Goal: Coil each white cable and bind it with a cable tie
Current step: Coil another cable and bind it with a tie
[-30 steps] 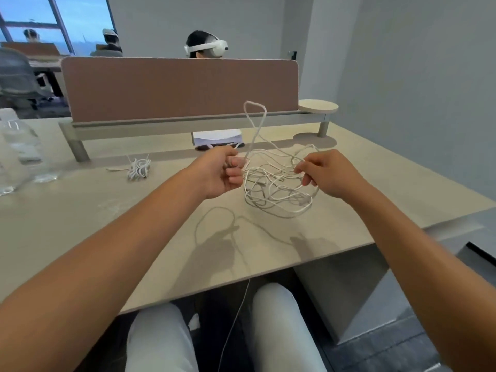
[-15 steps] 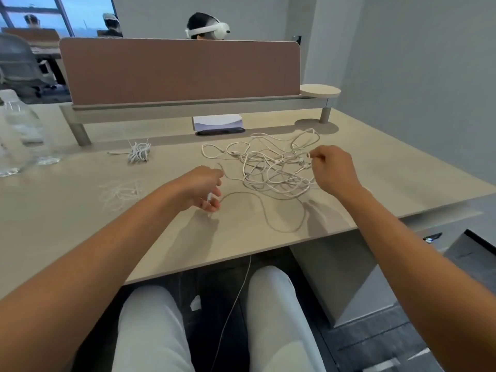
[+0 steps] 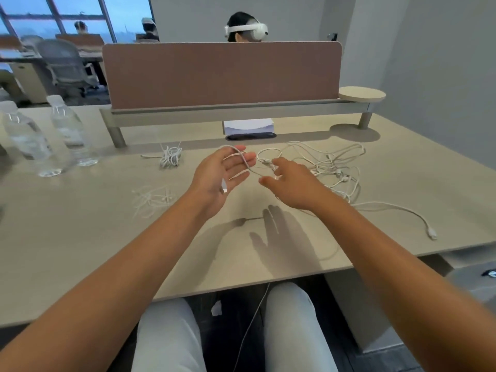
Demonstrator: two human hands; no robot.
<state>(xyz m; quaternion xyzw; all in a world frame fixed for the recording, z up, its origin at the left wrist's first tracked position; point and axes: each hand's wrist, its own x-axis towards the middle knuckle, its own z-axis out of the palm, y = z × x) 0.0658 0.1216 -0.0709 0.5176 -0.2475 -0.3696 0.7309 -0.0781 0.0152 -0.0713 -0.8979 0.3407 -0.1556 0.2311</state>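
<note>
head | left hand (image 3: 217,178) spread, white cable (image 3: 243,159) draped | right hand (image 3: 292,186) spread | bottles (image 3: 67,130) left

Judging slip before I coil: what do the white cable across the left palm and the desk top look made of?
Thin white cable: smooth rubbery plastic jacket, matte, bending in soft loops; its plug end looks like hard plastic. Pale beige desk top: likely matte laminate, faint wood-like streaks, soft shadows without glare.

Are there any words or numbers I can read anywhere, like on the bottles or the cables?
No readable text anywhere.
Two water bottles: clear, no label that shows.
White paper stack: blank on the side that shows.
White cable plugs: too small to show any marks.
Desk divider: plain, no sign.
</note>
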